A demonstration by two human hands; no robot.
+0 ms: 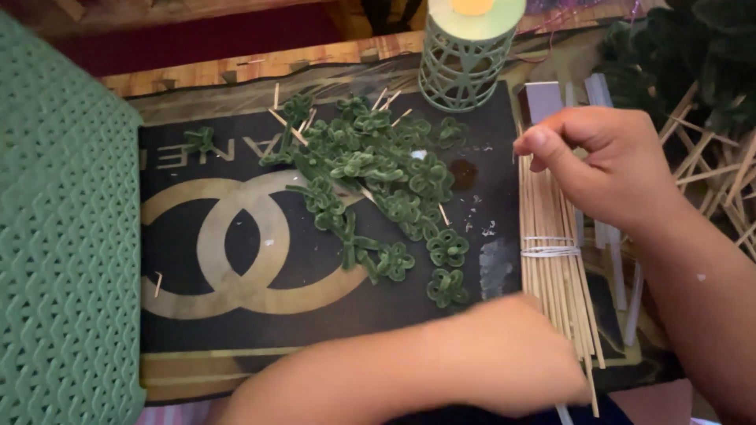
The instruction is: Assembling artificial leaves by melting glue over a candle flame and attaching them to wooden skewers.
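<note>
My right hand (606, 161) hovers over the top end of a bundle of thin wooden skewers (549, 228), thumb and fingers pinched on one stick's tip. The bundle is tied with a white band and lies along the right side of a dark board (236, 315). My left hand (520, 358) is blurred at the bottom, resting by the bundle's lower end; whether it holds anything cannot be told. A heap of green pipe-cleaner flowers (370, 169) lies in the board's middle, some with short sticks in them.
A pale green lattice holder (461, 67) stands at the board's top edge. A green woven cushion (59, 252) fills the left side. Loose skewers (709, 169) and dark green foliage (685, 47) lie at the right. White and grey strips (543, 98) sit under the bundle.
</note>
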